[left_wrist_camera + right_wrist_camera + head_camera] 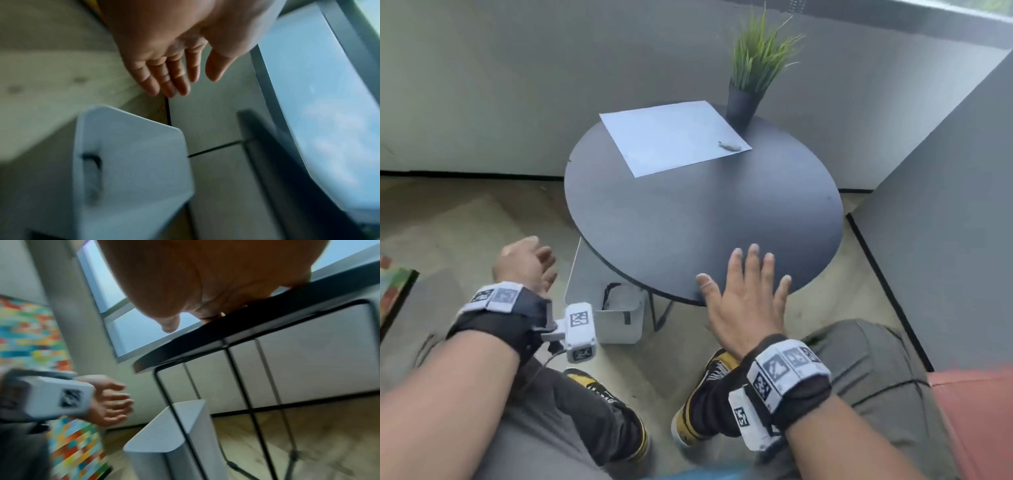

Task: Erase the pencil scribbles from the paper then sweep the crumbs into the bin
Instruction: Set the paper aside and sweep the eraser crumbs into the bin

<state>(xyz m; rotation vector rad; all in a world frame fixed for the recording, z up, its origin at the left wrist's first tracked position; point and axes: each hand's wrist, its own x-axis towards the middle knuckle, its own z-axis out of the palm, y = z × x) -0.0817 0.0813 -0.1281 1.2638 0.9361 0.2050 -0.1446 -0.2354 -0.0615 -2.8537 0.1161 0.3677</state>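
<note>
A white sheet of paper [671, 135] lies at the far side of the round dark table [688, 219]. A small grey object [730, 146] that looks like an eraser rests near the sheet's right corner. A white bin [619, 318] stands on the floor under the table's near left edge; its wall [131, 170] shows close in the left wrist view. My right hand [743, 291] lies flat with spread fingers at the table's near edge [257, 324]. My left hand [527, 263] hangs beside the table above the bin, fingers [164, 81] relaxed and empty.
A potted green plant [750, 75] stands at the table's far right edge, close to the paper. Grey walls enclose the back and right. The table has thin black wire legs [242, 394]. My knees and yellow-black shoes [709, 394] are below.
</note>
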